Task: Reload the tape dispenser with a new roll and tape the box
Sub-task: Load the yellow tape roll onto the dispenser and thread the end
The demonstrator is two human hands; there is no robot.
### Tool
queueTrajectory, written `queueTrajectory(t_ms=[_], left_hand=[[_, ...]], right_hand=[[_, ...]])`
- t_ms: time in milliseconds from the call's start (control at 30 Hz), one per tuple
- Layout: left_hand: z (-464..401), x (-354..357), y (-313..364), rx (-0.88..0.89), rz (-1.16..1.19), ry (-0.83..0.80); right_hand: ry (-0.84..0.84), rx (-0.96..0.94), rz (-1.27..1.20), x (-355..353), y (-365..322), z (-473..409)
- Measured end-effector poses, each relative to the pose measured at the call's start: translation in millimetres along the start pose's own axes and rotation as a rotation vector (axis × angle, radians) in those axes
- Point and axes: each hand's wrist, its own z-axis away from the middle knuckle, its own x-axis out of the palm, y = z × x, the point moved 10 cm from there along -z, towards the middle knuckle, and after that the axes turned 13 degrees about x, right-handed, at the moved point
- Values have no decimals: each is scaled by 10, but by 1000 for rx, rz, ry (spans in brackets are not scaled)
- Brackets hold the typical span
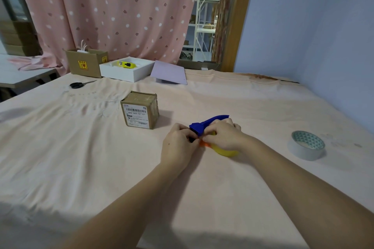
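A: Left to right, what do we have? Scissors (77, 85) far left on the worktop (81, 157), untouched. Cardboard box (140, 109) left of centre, label facing us, well apart from our hands.

B: Box flaps look down already. Nothing to do there until the dispenser's loaded.

A: Agreed. Left hand (178, 143) is curled closed at the front end of the tape dispenser (204, 124), fingers pinched near the dark part below the blue frame. Right hand (222, 135) is closed over the dispenser body, covering the yellow roll (226, 152) that shows under the palm. An orange bit peeks out between the hands.

B: So the yellow roll is seated, or going in?

A: Can't tell, our hand hides the hub. Looks like we're threading the tape end at the mouth.

B: Then we keep the right hand pinning the roll so it doesn't spin, and the left draws the free end sticky side down, through the gap, up to the blade. Keep it flat; a twisted end will fold onto itself.

A: And fingers off the blade teeth.

B: What about the white roll (307, 145) far right?

A: Lying flat, well clear of both hands. Can't say whether it's spare or the old one.
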Motion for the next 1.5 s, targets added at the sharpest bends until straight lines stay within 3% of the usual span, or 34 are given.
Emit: queueTrajectory(t_ms=[233, 633, 833, 1133, 1333, 1500], left_hand=[[6, 18, 60, 57, -49, -3], [-41, 22, 7, -18, -59, 21], [-97, 54, -75, -98, 53, 18], [-137, 69, -109, -106, 53, -41], [-254, 71, -38, -79, 1, -166], [-185, 64, -3, -79, -62, -101]], right_hand=[[18, 3, 7, -5, 5, -5], [56, 25, 37, -14, 9, -40], [56, 5, 40, -7, 5, -54], [124, -70, 45, -22, -34, -81], [202, -244, 144, 17, -102, -88], [197, -269, 156, 47, -90, -87]])
